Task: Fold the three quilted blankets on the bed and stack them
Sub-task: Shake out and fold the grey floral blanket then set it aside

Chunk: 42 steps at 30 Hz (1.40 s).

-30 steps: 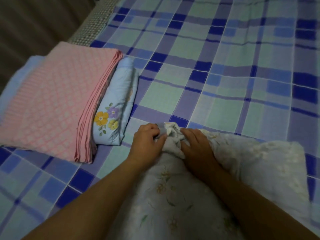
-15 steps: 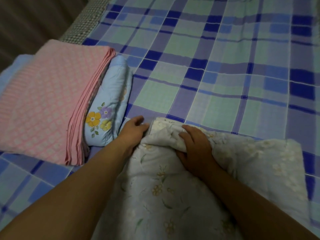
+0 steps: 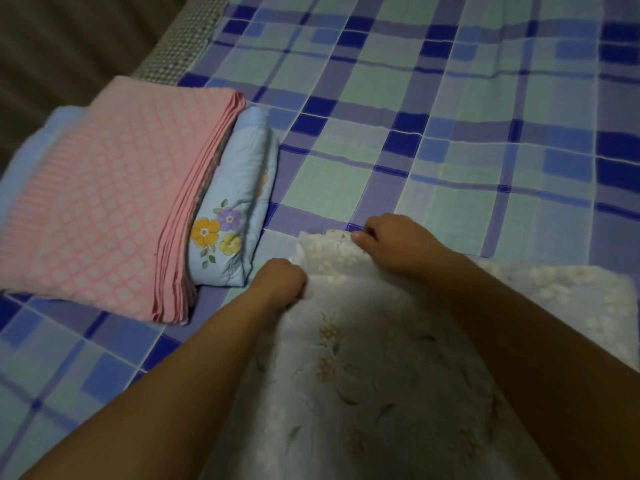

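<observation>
Hands both on the pale floral quilted blanket [image 3: 363, 375], which lies at near edge of the bed, w/ the blue-green-purple plaid bedsheet [image 3: 450, 150] under it. L hand [image 3: 280, 282] is curled into a fist, gripping blanket's left edge; R hand [image 3: 394, 244] pinches the far edge near its corner, thumb and fingers closed on fabric. Corner sits between the two hands, slightly lifted. To the left, well apart from hands: folded pink checked quilted blanket [image 3: 110, 209] stacked on top of folded light-blue flowered quilted blanket [image 3: 239, 202], which sticks out on the right side. Checked mattress edge [image 3: 176, 43] shows at top left; dark floor beyond.
</observation>
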{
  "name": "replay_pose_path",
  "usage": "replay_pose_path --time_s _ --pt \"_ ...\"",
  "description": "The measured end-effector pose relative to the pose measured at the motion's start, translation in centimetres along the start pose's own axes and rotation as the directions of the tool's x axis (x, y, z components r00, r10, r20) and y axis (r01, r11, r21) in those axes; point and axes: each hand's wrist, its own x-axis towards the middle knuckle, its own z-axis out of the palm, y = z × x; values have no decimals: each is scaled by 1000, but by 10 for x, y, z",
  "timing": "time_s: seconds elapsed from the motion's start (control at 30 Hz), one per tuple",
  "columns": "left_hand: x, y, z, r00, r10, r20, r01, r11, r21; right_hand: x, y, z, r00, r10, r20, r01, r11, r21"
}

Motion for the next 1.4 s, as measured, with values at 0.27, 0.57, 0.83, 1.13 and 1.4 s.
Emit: replay_pose_path --time_s 0.27,0.57,0.83,1.13,1.4 --pt "22 11 -1 923 375 -88 -366 925 101 -59 65 -29 986 168 -6 -167 974 -153" --pt "13 43 -9 355 685 636 -671 -287 684 -121 101 -39 987 116 -115 -143 955 -260" --pt "4 55 -28 580 643 499 -667 24 744 -161 150 -67 947 278 -162 -316 896 -311" --pt "-17 68 36 750 658 -68 -282 412 866 -163 141 -34 792 361 -493 -527 812 -252" --pt "-53 -35 66 887 460 27 -286 503 815 -201 103 43 911 265 -317 -369 868 -334"
